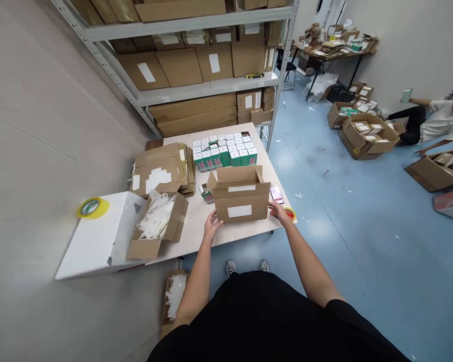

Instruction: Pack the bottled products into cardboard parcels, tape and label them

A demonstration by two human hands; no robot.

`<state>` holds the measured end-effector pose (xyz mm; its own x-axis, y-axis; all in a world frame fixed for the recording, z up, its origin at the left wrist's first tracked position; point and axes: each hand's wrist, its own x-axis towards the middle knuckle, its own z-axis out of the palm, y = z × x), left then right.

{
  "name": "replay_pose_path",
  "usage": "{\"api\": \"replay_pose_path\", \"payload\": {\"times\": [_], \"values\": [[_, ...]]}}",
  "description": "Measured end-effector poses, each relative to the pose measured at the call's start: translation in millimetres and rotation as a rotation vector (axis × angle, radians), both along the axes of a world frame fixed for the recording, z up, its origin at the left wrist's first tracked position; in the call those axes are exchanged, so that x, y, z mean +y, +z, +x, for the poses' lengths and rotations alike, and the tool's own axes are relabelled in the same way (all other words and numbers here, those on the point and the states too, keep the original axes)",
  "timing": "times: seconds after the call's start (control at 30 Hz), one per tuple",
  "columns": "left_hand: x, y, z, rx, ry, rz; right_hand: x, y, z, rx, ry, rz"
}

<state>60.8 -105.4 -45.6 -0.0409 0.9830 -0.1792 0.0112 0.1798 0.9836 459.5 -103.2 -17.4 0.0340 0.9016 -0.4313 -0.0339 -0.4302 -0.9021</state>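
Observation:
An open cardboard box [222, 206] with raised flaps and white labels stands at the table's front edge. My left hand [210, 227] grips its lower left corner, thumb on the front face. At the box's right side my right hand [281, 213] has its fingertips against the edge, beside a tape dispenser [290, 215] with red and yellow parts. Behind the box are rows of small green-and-white boxes [226, 151]. One more small green box [206, 193] lies by its left flap. A phone [277, 194] with a lit screen rests to the right.
Flattened cartons [162, 163] are stacked on the table's left, behind a carton of white packing material [158, 216]. A yellow tape roll [93, 207] sits on a white block [94, 241]. Shelving [211, 85] rises behind. At right, a person [440, 118] sits among filled cartons [370, 136].

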Motion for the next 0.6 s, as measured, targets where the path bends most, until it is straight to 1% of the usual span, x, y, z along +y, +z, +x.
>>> {"api": "replay_pose_path", "payload": {"times": [0.1,0.17,0.27,0.33,0.37,0.43,0.5,0.53,0.6], "values": [[-6.8,1.4,-0.6,0.004,0.036,-0.043,0.7,3.4,1.6,0.113,0.011,-0.018],[-8.5,3.1,0.7,0.023,0.051,-0.079,0.5,5.5,-1.6,0.128,0.027,-0.031],[-10.6,9.5,1.1,0.062,0.061,-0.146,0.6,8.6,-7.8,0.087,0.040,-0.050],[-11.5,18.2,0.2,0.130,0.100,-0.146,2.7,11.7,-10.4,0.012,0.011,-0.020],[-10.9,24.2,0.2,0.185,0.138,-0.117,4.8,13.9,-11.6,-0.039,-0.011,0.023],[-5.9,39.0,3.4,0.313,0.219,-0.001,11.6,20.2,-16.3,-0.146,-0.060,0.164],[6.0,56.1,12.7,0.429,0.234,0.160,22.0,28.8,-27.5,-0.203,-0.066,0.325],[14.6,64.5,19.4,0.471,0.188,0.226,28.2,33.8,-36.2,-0.206,-0.042,0.393],[34.9,78.7,33.9,0.558,0.009,0.297,41.2,44.0,-58.2,-0.185,0.077,0.474]]}}
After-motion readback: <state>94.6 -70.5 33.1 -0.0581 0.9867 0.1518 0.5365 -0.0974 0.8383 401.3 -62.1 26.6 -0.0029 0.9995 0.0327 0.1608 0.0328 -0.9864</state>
